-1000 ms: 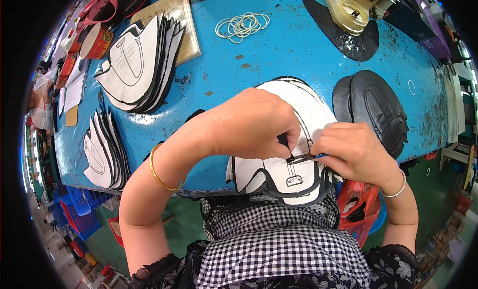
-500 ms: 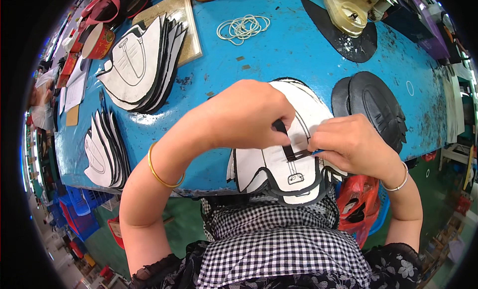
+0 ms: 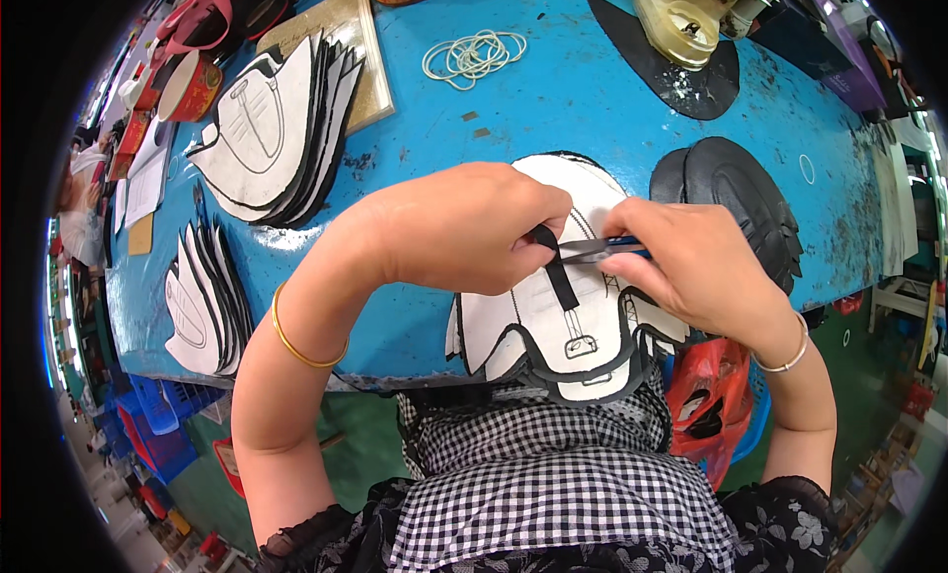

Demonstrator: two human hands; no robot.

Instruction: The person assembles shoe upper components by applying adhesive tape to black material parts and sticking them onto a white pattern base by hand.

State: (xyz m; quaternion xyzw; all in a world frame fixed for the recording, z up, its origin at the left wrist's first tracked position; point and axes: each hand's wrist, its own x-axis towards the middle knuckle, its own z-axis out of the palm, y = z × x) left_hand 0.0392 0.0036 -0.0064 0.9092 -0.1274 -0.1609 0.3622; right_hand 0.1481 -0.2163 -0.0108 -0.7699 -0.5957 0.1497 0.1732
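Observation:
My left hand (image 3: 494, 222) is closed on the upper end of a short black strap (image 3: 563, 285). The strap stands over a white, black-edged shoe upper piece (image 3: 494, 326) with stitched lines, lying on a stack of similar pieces at the table's near edge. In my right hand (image 3: 681, 262) is a pair of scissors (image 3: 585, 249) with dark blades and a bit of blue at the handle. The blades are parted and reach the strap just below my left fingers; whether they touch it I cannot tell. My left fingertips are partly hidden.
White pieces (image 3: 252, 138) are stacked at the left, with a smaller stack (image 3: 193, 311) nearer. Black pieces (image 3: 736, 207) lie at the right. Cord loops (image 3: 474, 59), a yellowish container (image 3: 681, 25) and a board (image 3: 365, 54) are farther back. A red bag (image 3: 706, 385) hangs below the edge.
My right hand has moved up and away from the strap's lower end, and the scissor blades now show, parted, higher on the strap. My left hand still grips the strap, slightly shifted left.

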